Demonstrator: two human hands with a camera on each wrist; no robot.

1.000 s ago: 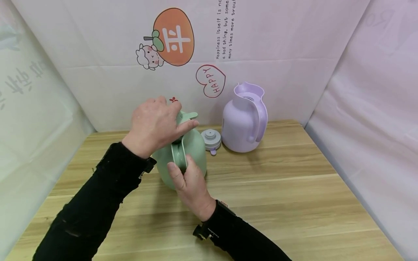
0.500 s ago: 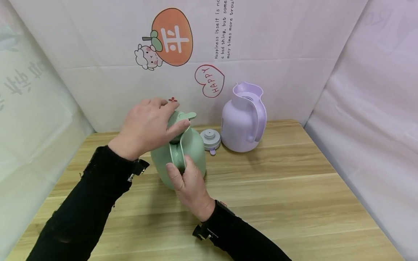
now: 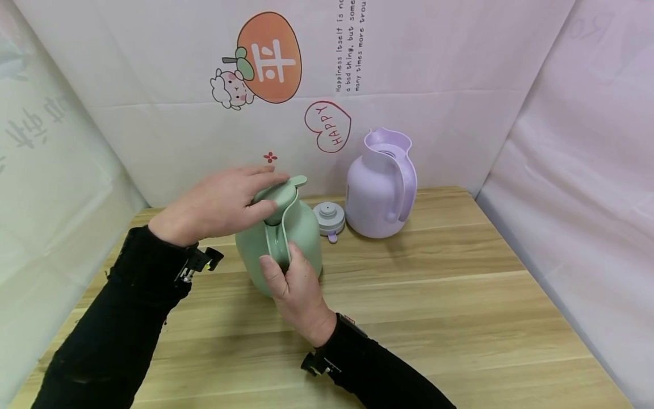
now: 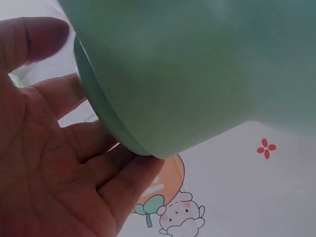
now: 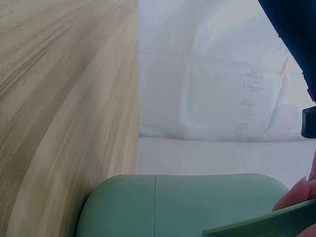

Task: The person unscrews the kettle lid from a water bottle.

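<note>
A light green vacuum jug (image 3: 307,241) stands on the wooden table, its lid (image 3: 280,201) seated in the mouth and a small lever (image 3: 298,180) pointing away. My left hand (image 3: 214,205) rests over the lid's left side, index finger across the top and thumb on the near part. From below, the left wrist view has the fingers (image 4: 79,140) stretched along the rim, with the thumb (image 4: 47,37) apart from them. My right hand (image 3: 302,301) grips the jug's handle (image 3: 276,245); in the right wrist view its fingertips (image 5: 295,195) show at the handle's edge.
A purple jug (image 3: 375,196) without a lid stands at the back right. Beside it, a grey stopper (image 3: 328,216) with a purple tab lies on the table (image 3: 434,318). White printed cloth (image 3: 434,74) walls in the back and both sides.
My left hand has drawn left and lower across the lid, uncovering more of its top. The lid's lever points the same way. The right hand and the jug have stayed put.
</note>
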